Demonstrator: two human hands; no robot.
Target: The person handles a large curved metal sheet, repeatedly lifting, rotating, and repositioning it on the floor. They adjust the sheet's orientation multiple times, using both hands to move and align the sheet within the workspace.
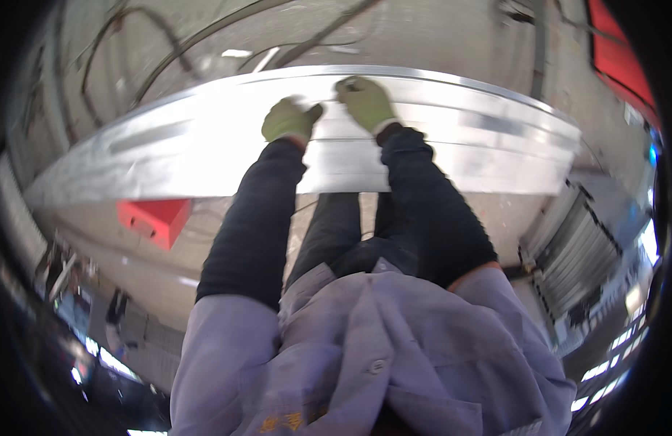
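A long, shiny silver metal panel (pixel 430 152) with lengthwise grooves lies across in front of me, its raised far edge running left to right. Both my hands wear yellow-green gloves with dark sleeves above. My left hand (pixel 289 120) is over the panel's middle, slightly blurred, its thumb apart from the fingers and nothing visible between them. To the right and a little farther off, my right hand (pixel 366 103) is closed near the far edge. Its fingers curl together at the tips; whatever small thing they may hold cannot be made out.
A red block-like support (pixel 154 220) shows at the panel's near left side. Dark hoses (pixel 180 54) loop over the grey floor beyond. At the far right stands a red object (pixel 621 54). Grey ribbed metal pieces (pixel 579 251) are stacked on the right.
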